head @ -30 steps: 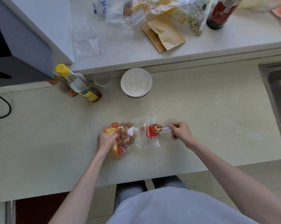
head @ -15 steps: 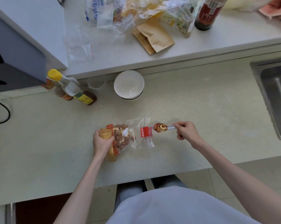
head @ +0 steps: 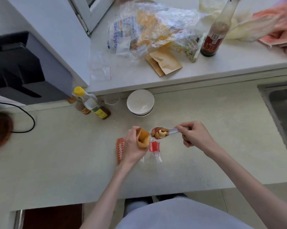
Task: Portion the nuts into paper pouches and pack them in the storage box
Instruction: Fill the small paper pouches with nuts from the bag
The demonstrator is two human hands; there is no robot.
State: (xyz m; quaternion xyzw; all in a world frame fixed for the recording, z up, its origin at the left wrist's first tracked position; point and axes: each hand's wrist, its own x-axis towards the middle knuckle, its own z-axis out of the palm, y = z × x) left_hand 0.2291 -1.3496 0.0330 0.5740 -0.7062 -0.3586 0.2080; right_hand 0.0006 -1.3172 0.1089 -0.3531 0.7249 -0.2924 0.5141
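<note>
Left hand [head: 132,146] curled round an open paper pouch [head: 143,138], mouth turned up and toward the right, a few nuts visible inside. Right hand [head: 194,134] pinching the handle of a white spoon [head: 170,131], bowl heaped with nuts [head: 160,133] and held just beside the pouch rim, nearly touching. Clear nut bag [head: 153,150] with red label flat on the counter [head: 205,154] under and between both hands. White bowl [head: 140,102] farther back, well apart.
</note>
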